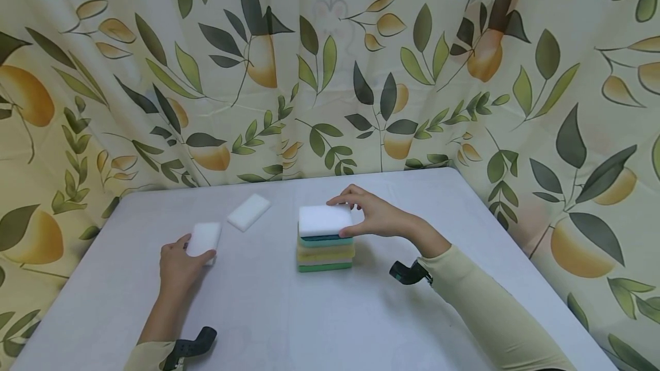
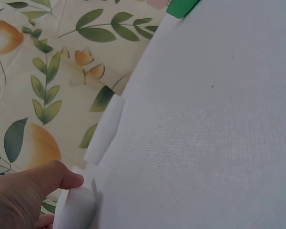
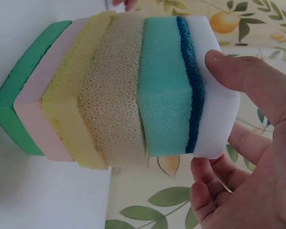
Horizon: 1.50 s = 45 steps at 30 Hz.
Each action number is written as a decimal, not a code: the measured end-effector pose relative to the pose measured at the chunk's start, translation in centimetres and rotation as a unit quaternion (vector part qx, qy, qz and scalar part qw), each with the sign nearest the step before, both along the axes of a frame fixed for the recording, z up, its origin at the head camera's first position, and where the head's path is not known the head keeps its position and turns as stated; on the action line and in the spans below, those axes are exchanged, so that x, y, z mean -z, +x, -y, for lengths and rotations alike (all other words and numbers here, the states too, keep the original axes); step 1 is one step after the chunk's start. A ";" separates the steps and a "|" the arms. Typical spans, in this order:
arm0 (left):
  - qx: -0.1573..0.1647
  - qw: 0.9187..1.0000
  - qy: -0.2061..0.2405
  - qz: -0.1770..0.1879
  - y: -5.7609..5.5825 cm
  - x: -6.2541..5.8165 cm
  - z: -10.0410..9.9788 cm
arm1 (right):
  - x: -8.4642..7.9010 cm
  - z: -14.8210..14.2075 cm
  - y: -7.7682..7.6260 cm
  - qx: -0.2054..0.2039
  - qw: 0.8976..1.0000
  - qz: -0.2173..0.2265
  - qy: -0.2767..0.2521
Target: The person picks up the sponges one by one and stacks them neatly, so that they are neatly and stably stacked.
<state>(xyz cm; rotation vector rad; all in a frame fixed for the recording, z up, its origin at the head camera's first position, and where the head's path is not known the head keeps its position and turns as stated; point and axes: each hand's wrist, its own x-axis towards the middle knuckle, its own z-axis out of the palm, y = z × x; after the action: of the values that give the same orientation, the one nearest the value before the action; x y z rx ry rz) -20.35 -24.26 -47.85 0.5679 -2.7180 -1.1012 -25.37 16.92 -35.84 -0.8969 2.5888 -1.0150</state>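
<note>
A stack of sponges (image 1: 326,255) stands at the middle of the table, green at the bottom, then pink, yellow, tan and a teal sponge (image 3: 165,90) with a dark blue scouring layer. On top lies a white sponge (image 1: 322,221), flush against the dark blue layer. My right hand (image 1: 384,216) pinches this white sponge between thumb and fingers at its right side. Over on the left, my left hand (image 1: 179,268) grips another white sponge (image 1: 205,236), thumb on one side and fingers on the other. A third white sponge (image 1: 249,212) lies slanted between that one and the stack.
A white cloth covers the table (image 1: 268,314). Behind it and along its sides hangs a fruit-and-leaf patterned curtain (image 1: 330,96). Each wrist carries a black camera mount, one on the right wrist (image 1: 409,273) and one on the left wrist (image 1: 193,345).
</note>
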 end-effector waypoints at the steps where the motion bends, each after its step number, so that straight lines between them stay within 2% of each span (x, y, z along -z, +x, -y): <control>1: 0.001 1.000 0.001 -0.002 0.0 -0.1 0.0 | 0.0 0.0 0.0 0.000 1.000 0.000 -0.001; 16: 0.034 0.999 0.034 0.007 -0.4 -1.7 -0.2 | -0.2 -0.1 0.0 -0.003 1.000 0.003 -0.008; 25: 0.080 0.996 0.022 0.017 -0.6 -3.1 -0.8 | -0.3 0.0 0.0 -0.009 1.000 0.005 -0.009; 31: 0.097 0.995 0.020 0.015 -0.4 -4.0 -1.1 | -0.3 0.0 0.0 -0.009 1.000 0.008 -0.007; 45: 0.154 0.988 0.018 0.016 -1.0 -7.3 -1.7 | -0.2 0.0 0.0 -0.006 1.000 0.012 -0.010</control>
<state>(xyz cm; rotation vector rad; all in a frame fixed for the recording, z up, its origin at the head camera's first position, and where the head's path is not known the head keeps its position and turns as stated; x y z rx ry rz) -21.33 -22.58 -40.59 0.1733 -2.8880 -1.2169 -25.33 16.94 -35.66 -0.8981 2.5553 -1.0452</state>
